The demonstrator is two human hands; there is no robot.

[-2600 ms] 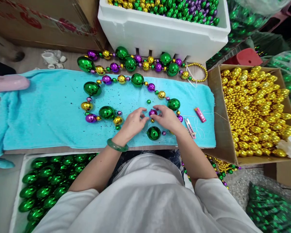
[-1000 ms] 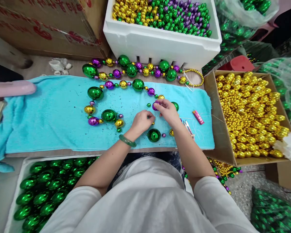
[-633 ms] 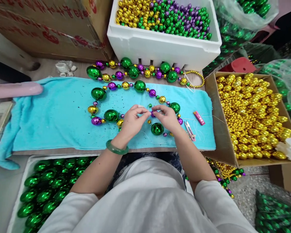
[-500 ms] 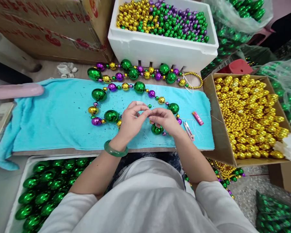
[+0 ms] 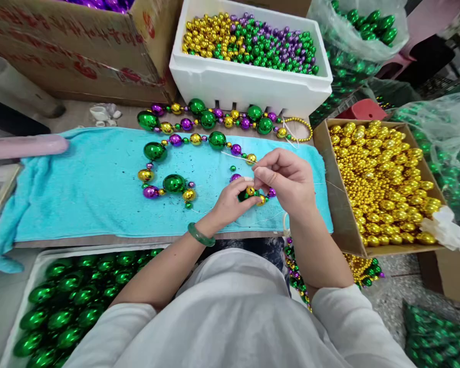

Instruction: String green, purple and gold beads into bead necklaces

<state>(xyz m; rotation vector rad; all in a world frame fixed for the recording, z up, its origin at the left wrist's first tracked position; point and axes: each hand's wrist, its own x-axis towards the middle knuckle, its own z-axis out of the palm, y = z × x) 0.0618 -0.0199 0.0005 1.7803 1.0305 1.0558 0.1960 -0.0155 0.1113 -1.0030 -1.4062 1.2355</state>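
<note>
My right hand (image 5: 285,179) is closed in a pinch on a thin straight needle (image 5: 237,157), which points left over the towel. Lower and to its left, my left hand (image 5: 235,200) has its thumb and fingers closed around part of a bead strand (image 5: 261,200), with gold and green beads showing between them. The strand's other run of big green, purple and gold beads (image 5: 217,140) curves along the towel to a loose end near a gold bead (image 5: 189,194). One small green bead (image 5: 233,168) lies apart, above my left hand. Pale thread (image 5: 258,223) trails below the hands.
The work lies on a blue towel (image 5: 80,194). Behind it are a finished-looking bead strand (image 5: 207,119) and a white foam box (image 5: 249,84) of small beads. A carton (image 5: 345,225) of gold beads stands right; a tray of green beads (image 5: 71,281) sits lower left.
My hands have come apart from their shared pinch. The right hand has moved right and up with the needle; the left has moved right and down onto the strand. The snips are now hidden.
</note>
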